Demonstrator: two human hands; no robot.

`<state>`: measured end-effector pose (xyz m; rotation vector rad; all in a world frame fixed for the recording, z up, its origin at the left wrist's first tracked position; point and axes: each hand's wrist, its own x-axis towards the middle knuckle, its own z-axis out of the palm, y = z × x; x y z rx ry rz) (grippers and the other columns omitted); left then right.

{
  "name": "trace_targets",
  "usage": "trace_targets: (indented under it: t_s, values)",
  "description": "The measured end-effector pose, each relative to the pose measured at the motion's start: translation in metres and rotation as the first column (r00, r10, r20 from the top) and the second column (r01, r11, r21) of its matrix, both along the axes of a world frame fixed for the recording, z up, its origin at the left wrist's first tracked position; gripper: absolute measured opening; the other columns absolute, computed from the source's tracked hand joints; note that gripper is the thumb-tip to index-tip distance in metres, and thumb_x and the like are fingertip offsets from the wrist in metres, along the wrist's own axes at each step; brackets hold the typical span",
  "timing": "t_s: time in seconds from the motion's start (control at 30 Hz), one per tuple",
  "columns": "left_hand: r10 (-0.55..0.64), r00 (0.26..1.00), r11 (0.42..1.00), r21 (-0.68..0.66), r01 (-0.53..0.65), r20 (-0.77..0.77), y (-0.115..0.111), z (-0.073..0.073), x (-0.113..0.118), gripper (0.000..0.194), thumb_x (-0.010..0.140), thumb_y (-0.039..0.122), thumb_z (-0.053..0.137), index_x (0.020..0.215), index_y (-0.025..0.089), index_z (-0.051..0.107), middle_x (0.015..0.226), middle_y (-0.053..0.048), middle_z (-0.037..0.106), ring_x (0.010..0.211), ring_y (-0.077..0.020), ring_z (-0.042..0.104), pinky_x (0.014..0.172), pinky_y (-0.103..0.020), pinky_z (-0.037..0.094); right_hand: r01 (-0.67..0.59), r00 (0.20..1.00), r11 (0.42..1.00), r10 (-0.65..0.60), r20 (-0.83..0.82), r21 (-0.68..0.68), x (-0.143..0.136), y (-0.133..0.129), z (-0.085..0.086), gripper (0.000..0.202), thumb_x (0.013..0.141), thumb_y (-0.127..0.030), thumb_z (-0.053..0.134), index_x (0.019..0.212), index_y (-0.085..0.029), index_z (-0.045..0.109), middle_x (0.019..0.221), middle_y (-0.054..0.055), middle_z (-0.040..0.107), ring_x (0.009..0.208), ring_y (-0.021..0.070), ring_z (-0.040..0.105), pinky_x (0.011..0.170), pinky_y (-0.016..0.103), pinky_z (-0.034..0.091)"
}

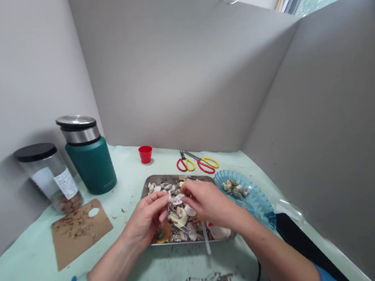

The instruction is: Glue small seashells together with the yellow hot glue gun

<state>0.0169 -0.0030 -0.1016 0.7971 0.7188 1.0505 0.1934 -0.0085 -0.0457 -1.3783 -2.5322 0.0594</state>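
Over the metal tray (161,177), my left hand (148,211) and right hand (203,201) are pinching a spotted white piece (177,199), with greenish shells (236,190) occupying the blue plate (261,205) and mixed shells (192,231) remaining below.

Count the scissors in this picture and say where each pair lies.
2: the left scissors lie beyond the metal tray, nearer the red cup; the right scissors lie beside them, nearer the blue plate. No others show.

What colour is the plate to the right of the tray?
The plate is see-through blue, shown best in the head view, the only one here.
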Motion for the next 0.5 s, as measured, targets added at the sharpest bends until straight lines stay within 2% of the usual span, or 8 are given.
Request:
trace_targets:
  t_s: [0.07,0.17,0.33,0.5]
  values:
    - [-0.009,1.000,1.000,0.001,0.009,0.000,0.000,0.000,0.000,0.017,0.074,0.029,0.068,0.078,0.014,0.059,0.044,0.007,0.046,0.036,-0.0026,0.032,0.040,-0.017,0.022,-0.021,0.969,0.999,0.008,-0.247,-0.050,0.004,-0.001,0.005,0.012,0.089,-0.023,0.051,0.098,-0.018,0.057,0.086,0.002,0.066,0.075,0.0125,0.060,0.066,0.022,0.044]
    - [-0.029,0.999,1.000,-0.003,0.029,-0.018,-0.001,0.000,0.000,0.017,0.075,0.030,0.067,0.078,0.015,0.059,0.041,0.008,0.043,0.036,-0.0031,0.030,0.041,-0.017,0.021,-0.079,0.829,0.993,0.015,-0.559,-0.091,0.005,-0.002,0.003,0.009,0.086,-0.022,0.058,0.093,-0.018,0.062,0.080,0.000,0.065,0.071,0.0109,0.059,0.065,0.022,0.045]
    - [-0.024,0.995,1.000,0.000,0.024,-0.099,-0.002,0.002,0.001,0.020,0.074,0.034,0.067,0.075,0.015,0.059,0.038,0.007,0.044,0.036,-0.0033,0.031,0.041,-0.017,0.019,-0.125,0.783,0.992,0.103,-0.614,0.007,0.005,-0.003,-0.004,0.012,0.084,-0.016,0.060,0.093,-0.019,0.068,0.083,0.001,0.067,0.077,0.0119,0.058,0.072,0.025,0.044]
    - [-0.027,0.990,1.000,-0.018,0.025,-0.136,-0.003,0.005,0.004,0.020,0.072,0.034,0.068,0.073,0.015,0.059,0.037,0.007,0.043,0.036,-0.0033,0.030,0.042,-0.017,0.020,-0.123,0.776,0.992,0.099,-0.623,0.005,0.005,-0.004,-0.005,0.014,0.082,-0.012,0.061,0.091,-0.019,0.069,0.082,0.000,0.068,0.076,0.0116,0.060,0.071,0.024,0.044]
